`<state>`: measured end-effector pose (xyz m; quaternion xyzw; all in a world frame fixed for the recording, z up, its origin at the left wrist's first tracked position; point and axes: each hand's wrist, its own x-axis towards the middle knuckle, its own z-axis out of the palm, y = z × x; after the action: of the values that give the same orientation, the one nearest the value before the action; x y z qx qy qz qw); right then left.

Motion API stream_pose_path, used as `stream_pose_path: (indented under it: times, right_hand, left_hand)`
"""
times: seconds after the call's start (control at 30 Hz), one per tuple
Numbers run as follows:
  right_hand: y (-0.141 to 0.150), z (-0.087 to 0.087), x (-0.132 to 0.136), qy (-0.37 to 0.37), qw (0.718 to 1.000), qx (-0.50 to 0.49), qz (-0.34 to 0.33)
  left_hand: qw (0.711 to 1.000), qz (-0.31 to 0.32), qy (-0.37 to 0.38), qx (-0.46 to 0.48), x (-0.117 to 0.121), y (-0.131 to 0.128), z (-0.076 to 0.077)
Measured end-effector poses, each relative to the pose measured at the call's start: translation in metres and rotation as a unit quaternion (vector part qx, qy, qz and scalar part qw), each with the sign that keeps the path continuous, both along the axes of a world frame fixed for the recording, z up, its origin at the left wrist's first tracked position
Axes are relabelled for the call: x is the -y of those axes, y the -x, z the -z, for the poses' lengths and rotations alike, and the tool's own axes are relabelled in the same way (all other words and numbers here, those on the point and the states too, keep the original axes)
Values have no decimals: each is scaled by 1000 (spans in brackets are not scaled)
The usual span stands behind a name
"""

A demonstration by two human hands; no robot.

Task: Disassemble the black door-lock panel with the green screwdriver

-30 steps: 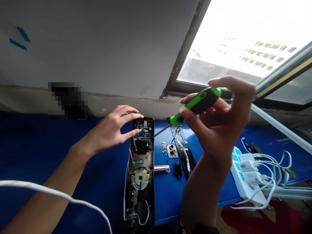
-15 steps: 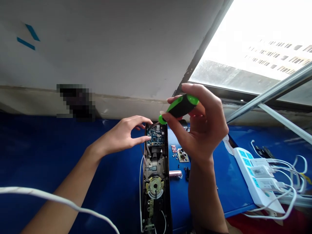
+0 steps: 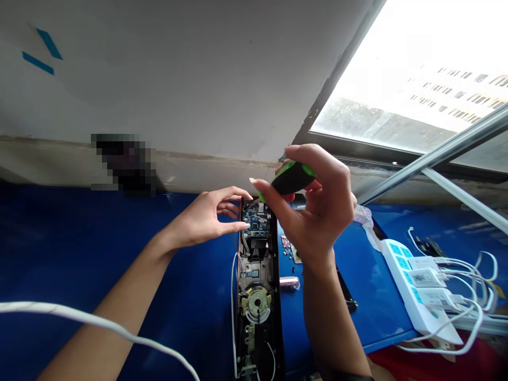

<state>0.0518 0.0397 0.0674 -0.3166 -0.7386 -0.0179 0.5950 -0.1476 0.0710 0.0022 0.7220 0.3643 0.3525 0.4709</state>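
My right hand [image 3: 317,206] is closed around the green-and-black handle of a screwdriver [image 3: 291,179]. Its thin shaft slants down to the left, toward the top end of a long, dark, opened device housing [image 3: 277,296]. In that end sits a blue circuit board [image 3: 255,225] with chips and small wires. My left hand [image 3: 214,214] grips the housing's upper left side, thumb at the board's edge and fingers near the top corner. Below the board are a black part [image 3: 256,248] and a round metal mechanism [image 3: 257,304]. Where the screwdriver's tip touches is too small to make out.
Right of the housing lie a pink-wrapped cylinder [image 3: 289,283], a small red board [image 3: 285,241] and several tiny screws. A white power strip [image 3: 413,296] with plugged-in chargers stands farther right. One white cable [image 3: 99,327] crosses the lower left above the blue table [image 3: 79,254].
My right hand has shifted slightly left and down, and its thumb has lifted along the screwdriver handle. The left hand keeps its hold. The whole view has moved a little.
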Motion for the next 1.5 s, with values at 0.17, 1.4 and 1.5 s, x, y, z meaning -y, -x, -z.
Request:
stream_pose_path:
  times: [0.17, 1.4, 1.5]
  right_hand:
    - [1, -5, 0, 27, 992, 5, -123]
    - [-13, -11, 8, 47, 998, 50, -11]
    - [-14, -12, 9, 62, 997, 42, -9]
  left_hand:
    - [1000, 15, -2, 27, -1, 0, 1]
    - [999, 5, -14, -36, 4, 1, -8]
    - [999, 4, -14, -40, 4, 1, -9]
